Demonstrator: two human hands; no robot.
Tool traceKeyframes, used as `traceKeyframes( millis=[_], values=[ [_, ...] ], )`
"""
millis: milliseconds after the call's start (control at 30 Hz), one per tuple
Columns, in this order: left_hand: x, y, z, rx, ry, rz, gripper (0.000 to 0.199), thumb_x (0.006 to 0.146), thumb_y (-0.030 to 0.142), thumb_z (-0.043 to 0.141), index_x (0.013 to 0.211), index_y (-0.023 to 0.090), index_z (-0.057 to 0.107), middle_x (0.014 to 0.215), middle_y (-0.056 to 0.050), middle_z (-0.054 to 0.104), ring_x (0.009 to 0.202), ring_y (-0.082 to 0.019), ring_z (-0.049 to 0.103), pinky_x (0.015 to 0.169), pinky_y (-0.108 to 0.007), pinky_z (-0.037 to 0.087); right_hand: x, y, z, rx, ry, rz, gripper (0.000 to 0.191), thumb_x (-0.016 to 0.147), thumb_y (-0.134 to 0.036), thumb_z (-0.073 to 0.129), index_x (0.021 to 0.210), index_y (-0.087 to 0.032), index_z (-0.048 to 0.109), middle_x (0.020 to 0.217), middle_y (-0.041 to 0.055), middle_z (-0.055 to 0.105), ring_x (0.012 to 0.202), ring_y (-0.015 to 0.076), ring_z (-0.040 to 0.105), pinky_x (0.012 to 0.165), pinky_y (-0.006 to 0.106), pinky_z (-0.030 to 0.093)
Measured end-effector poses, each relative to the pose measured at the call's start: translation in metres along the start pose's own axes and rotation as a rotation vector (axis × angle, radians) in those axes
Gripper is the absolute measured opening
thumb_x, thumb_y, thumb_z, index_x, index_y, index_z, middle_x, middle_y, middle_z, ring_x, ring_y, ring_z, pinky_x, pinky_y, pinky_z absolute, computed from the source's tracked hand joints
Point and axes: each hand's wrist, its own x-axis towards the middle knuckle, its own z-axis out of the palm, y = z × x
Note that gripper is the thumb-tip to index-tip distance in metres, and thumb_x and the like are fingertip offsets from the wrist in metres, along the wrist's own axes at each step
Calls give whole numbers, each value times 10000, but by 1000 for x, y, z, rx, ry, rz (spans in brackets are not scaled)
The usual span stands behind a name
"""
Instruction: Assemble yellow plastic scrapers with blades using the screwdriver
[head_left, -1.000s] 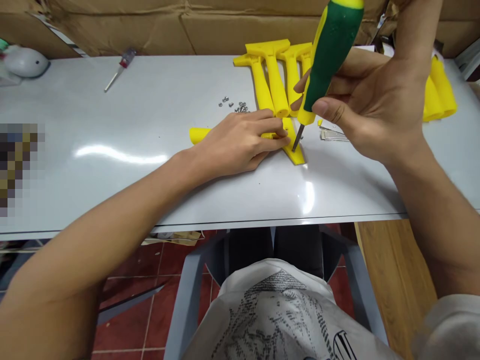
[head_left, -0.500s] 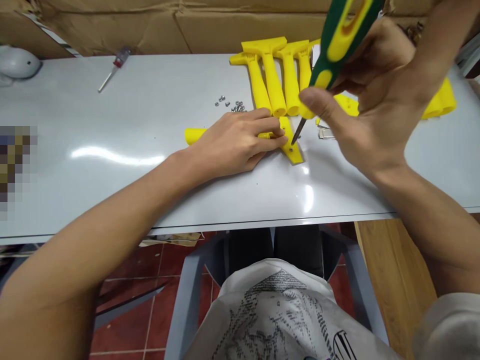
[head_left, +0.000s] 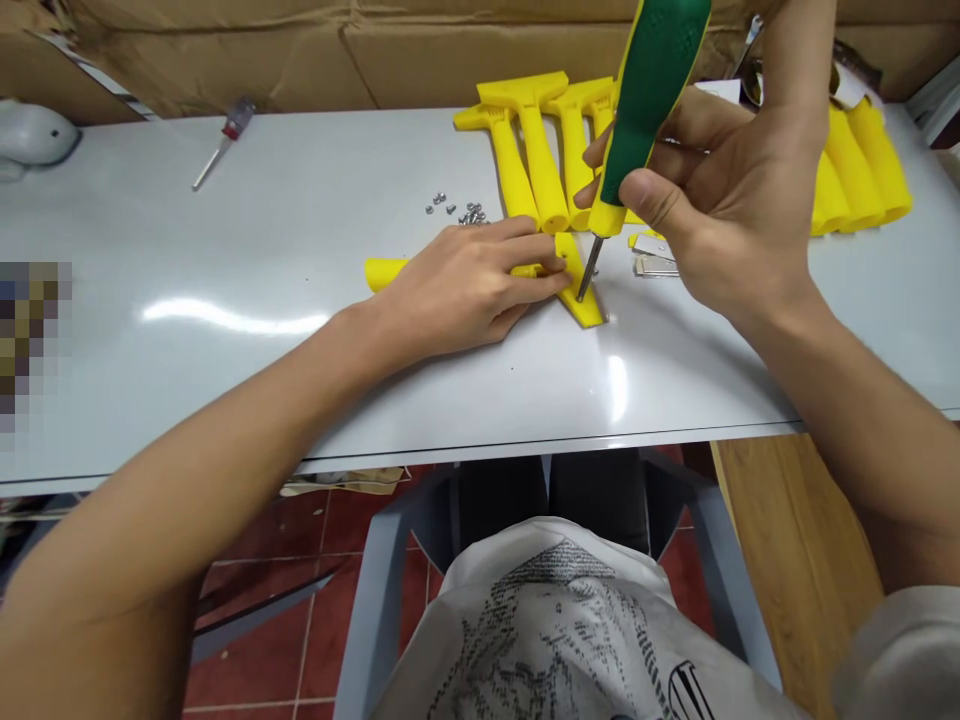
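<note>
A yellow T-shaped plastic piece [head_left: 577, 303] lies on the white table, its handle end poking out left of my left hand [head_left: 480, 275], which presses and holds it down. My right hand [head_left: 739, 190] grips a green and yellow screwdriver [head_left: 651, 85] between thumb and fingers. The screwdriver leans slightly, and its metal tip meets the piece's wide head where a small screw sat. Small metal screws [head_left: 473, 214] lie in a loose pile just beyond my left hand. Thin metal plates [head_left: 654, 264] rest beside my right hand, partly hidden by it.
Several yellow T-shaped pieces [head_left: 541, 150] lie behind my hands, and more yellow handles [head_left: 862, 170] are at the right. A small screwdriver [head_left: 234, 125] lies at the back left, near a white rounded object [head_left: 37, 133]. Brown cardboard [head_left: 247, 55] lines the back edge.
The screwdriver has become more upright, and its tip has come down onto the screw spot. My right hand has turned and shifted slightly around the handle. My left hand stays on the piece.
</note>
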Motion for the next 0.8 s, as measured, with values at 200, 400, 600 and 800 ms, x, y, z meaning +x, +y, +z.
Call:
traceKeyframes(
  millis=[200, 400, 600, 800],
  values=[
    [-1, 0, 1, 18, -8, 4, 379, 1189, 195, 527, 1399, 278, 832, 1271, -92, 816, 1210, -312, 786, 920, -454, 690, -5, -22, 4, 43, 7, 48, 562, 1053, -178, 855, 1539, -266, 586, 1319, -65, 850, 1341, 185, 832, 1167, 406, 730],
    [-1, -1, 0, 26, -11, 10, 369, 1193, 206, 522, 1391, 278, 825, 1261, -99, 813, 1192, -307, 783, 901, -451, 680, -2, -25, 6, 39, 2, 53, 564, 1021, -219, 867, 1508, -269, 587, 1321, -61, 811, 1318, 180, 830, 1208, 423, 699],
    [-1, 0, 0, 66, -14, 23, 346, 1197, 221, 523, 1384, 269, 810, 1256, -101, 822, 1180, -298, 784, 871, -445, 684, -4, 17, -6, 108, -58, -159, 684, 1074, -584, 848, 1621, -386, 486, 1509, -71, 769, 1469, 209, 778, 1223, 435, 694],
    [0, -1, 1, 172, 7, 70, 314, 1248, 232, 491, 1331, 235, 793, 1227, -78, 832, 1107, -270, 772, 738, -382, 587, -5, 4, -5, 49, -69, -75, 551, 1097, -407, 826, 1545, -364, 508, 1413, -76, 772, 1405, 193, 798, 1244, 452, 676]
  ],
)
